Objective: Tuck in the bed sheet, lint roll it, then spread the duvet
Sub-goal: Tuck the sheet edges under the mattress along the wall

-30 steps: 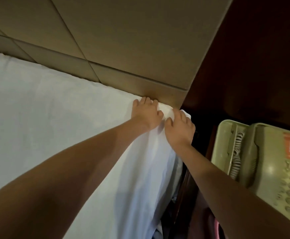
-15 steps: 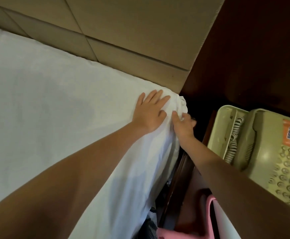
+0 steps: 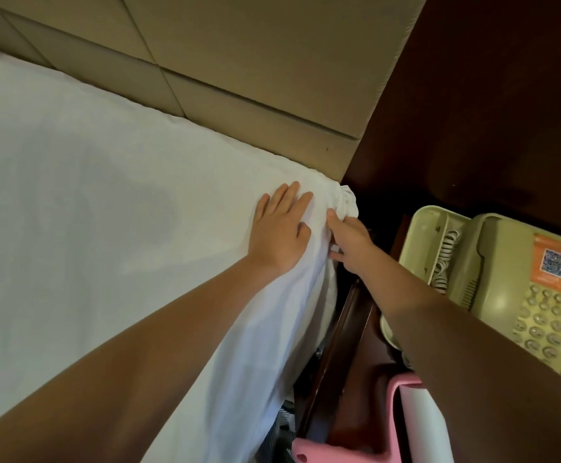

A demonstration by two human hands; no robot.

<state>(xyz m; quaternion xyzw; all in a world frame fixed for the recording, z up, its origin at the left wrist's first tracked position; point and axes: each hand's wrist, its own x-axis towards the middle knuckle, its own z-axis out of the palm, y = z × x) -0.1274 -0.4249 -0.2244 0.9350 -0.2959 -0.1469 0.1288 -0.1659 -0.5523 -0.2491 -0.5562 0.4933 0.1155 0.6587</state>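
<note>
Covering the bed to its right-hand edge, the white bed sheet (image 3: pixel 89 228) lies smooth over the top and hangs loose down the right side. Its far edge meets a tan padded headboard (image 3: pixel 255 61) with stitched panels. A dark wood wall panel (image 3: pixel 472 111) stands to the right of the headboard. Just beside the bed's right side is a dark wood nightstand (image 3: pixel 356 362). A beige telephone (image 3: pixel 506 279) sits on the nightstand, handset in its cradle, coiled cord in the left tray, an orange label above the keypad. A pink plastic item (image 3: pixel 339 452) shows at the near edge of the nightstand; what it is cannot be told.

The left hand (image 3: pixel 281 232) lies flat on the sheet near the bed's far right corner, fingers straight and slightly spread, pressing the cloth. The right hand (image 3: pixel 351 240) is just beside it at the bed's right edge, thumb on top and fingers curled under, gripping the sheet. Above that hand the sheet is gathered into a small bunch (image 3: pixel 347 202) at the corner, against the headboard's end.
</note>
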